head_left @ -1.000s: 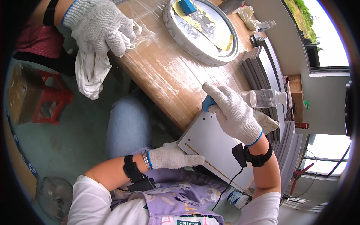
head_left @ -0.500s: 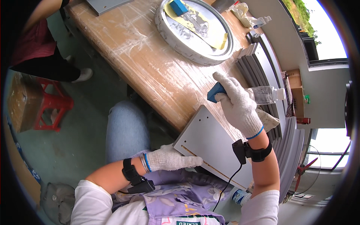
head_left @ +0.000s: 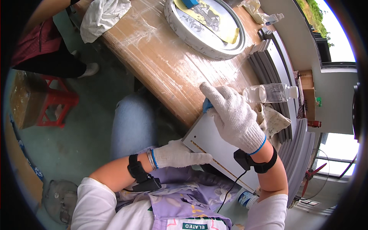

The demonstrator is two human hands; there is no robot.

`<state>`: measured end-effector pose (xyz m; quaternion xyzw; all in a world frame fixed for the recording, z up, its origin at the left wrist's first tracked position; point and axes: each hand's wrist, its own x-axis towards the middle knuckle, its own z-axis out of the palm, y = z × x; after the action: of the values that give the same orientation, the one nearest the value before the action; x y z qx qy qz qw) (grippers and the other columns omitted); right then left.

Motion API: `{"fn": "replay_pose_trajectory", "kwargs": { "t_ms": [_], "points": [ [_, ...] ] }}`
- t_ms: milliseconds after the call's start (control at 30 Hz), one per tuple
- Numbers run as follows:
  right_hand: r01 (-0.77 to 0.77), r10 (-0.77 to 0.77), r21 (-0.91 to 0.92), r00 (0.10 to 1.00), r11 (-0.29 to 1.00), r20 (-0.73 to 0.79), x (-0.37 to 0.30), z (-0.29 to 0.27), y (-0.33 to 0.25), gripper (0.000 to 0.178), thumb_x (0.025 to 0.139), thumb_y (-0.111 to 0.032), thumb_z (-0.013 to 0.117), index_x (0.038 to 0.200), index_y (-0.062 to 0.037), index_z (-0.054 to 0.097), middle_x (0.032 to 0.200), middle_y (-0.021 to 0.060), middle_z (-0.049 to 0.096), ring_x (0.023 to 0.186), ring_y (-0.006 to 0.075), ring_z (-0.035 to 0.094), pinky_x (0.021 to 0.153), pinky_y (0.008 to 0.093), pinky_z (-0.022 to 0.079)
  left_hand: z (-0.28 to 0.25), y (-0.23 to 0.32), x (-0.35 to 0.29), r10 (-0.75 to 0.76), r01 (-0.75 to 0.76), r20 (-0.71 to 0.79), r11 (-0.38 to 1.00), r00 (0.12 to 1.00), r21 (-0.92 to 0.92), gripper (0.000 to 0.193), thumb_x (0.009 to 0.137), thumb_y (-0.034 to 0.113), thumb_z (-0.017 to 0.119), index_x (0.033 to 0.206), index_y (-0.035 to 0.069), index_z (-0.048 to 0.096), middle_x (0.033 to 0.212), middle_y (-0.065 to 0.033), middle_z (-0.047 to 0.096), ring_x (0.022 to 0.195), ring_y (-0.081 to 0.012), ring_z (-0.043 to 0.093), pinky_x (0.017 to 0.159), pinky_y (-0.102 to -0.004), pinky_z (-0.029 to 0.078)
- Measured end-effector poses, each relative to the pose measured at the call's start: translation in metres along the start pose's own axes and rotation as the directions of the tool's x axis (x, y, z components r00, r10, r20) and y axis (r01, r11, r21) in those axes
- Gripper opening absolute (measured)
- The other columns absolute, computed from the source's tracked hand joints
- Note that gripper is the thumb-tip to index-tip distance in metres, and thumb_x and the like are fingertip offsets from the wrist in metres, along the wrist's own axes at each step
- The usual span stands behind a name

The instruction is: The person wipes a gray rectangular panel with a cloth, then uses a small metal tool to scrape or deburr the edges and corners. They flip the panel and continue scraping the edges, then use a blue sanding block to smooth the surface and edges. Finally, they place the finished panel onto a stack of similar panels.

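The grey board (head_left: 226,153) lies aslant at the near edge of the table (head_left: 161,61), its near part jutting out over the person's lap. A brown-streaked groove runs along its left side, and 1 dark hole shows near the left corner.

The right hand (head_left: 234,120), in a white glove, is over the board's far end with a blue block (head_left: 207,105) partly hidden beneath it. The block is pinched between thumb and fingers, with the index reaching out past it; I cannot tell how hard it bears on the board.

The left hand (head_left: 178,154), also gloved, grips the board's left corner. Its thumb lies straight along the top face; the other fingers go underneath, so whether they are spread or together I cannot tell.

To the right of the right hand, a clear bottle (head_left: 272,93) lies on its side beside a stained cloth (head_left: 276,122). Beyond are 2 stacks of grey panels (head_left: 264,63). Farther up the table stands a round tub (head_left: 191,40) bearing a yellow sheet (head_left: 231,36). A white rag (head_left: 103,19) hangs at the table's left edge, near another person (head_left: 34,46). A red stool (head_left: 63,103) stands on the floor.
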<state>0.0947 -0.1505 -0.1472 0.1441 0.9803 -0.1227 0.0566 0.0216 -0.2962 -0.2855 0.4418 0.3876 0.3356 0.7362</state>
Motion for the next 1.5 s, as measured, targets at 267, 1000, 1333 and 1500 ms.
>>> {"fn": "replay_pose_trajectory", "kwargs": {
  "t_ms": [267, 1000, 1333, 1500],
  "points": [
    [0.296, -0.299, 0.045, 0.949, 0.954, 0.096, -0.017, 0.026, -0.057, 0.06, 0.074, -0.015, 0.062, 0.132, -0.0108, 0.048, 0.096, 0.0073, 0.051, 0.093, 0.0258, 0.059, 0.078, 0.039, 0.052, 0.015, -0.08, 0.029, 0.726, -0.417, -0.036, 0.434, 0.687, 0.798, 0.038, 0.102, 0.035, 0.055, 0.131, 0.01, 0.054, 0.119, -0.0084, 0.064, 0.113, -0.0155, 0.06, 0.097, -0.0314, 0.048],
    [-0.21, 0.28, 0.356, 0.947, 0.911, -0.158, -0.039, 0.023, 0.043, 0.047, 0.089, -0.01, 0.063, 0.135, -0.0075, 0.054, 0.115, 0.0171, 0.062, 0.107, 0.0354, 0.063, 0.09, 0.0405, 0.051, 0.046, -0.023, -0.005, -0.112, 0.047, -0.017, 0.539, 0.994, -0.841, 0.036, 0.102, 0.019, 0.059, 0.128, -0.006, 0.056, 0.123, -0.0188, 0.063, 0.107, -0.0281, 0.067, 0.096, -0.0377, 0.056],
    [-0.091, 0.186, 0.288, 0.927, 0.953, -0.326, -0.034, 0.034, 0.043, 0.049, 0.088, -0.012, 0.064, 0.136, -0.0087, 0.053, 0.109, 0.0177, 0.061, 0.097, 0.0385, 0.064, 0.081, 0.0443, 0.053, 0.048, -0.017, -0.001, -0.169, 0.058, -0.04, 0.537, 0.985, -0.841, 0.032, 0.103, 0.011, 0.053, 0.129, -0.007, 0.053, 0.123, -0.0223, 0.063, 0.108, -0.0325, 0.067, 0.095, -0.043, 0.057],
    [-0.236, 0.306, 0.263, 0.912, 0.936, -0.272, -0.052, 0.031, 0.04, 0.043, 0.09, -0.016, 0.062, 0.131, -0.0065, 0.054, 0.107, 0.0183, 0.062, 0.097, 0.0383, 0.064, 0.081, 0.0465, 0.052, 0.051, -0.01, -0.002, -0.171, -0.006, -0.112, 0.523, 0.979, -0.852, 0.031, 0.102, 0.01, 0.052, 0.127, -0.008, 0.054, 0.123, -0.0228, 0.063, 0.108, -0.0351, 0.067, 0.094, -0.0461, 0.057]
  ]
}}
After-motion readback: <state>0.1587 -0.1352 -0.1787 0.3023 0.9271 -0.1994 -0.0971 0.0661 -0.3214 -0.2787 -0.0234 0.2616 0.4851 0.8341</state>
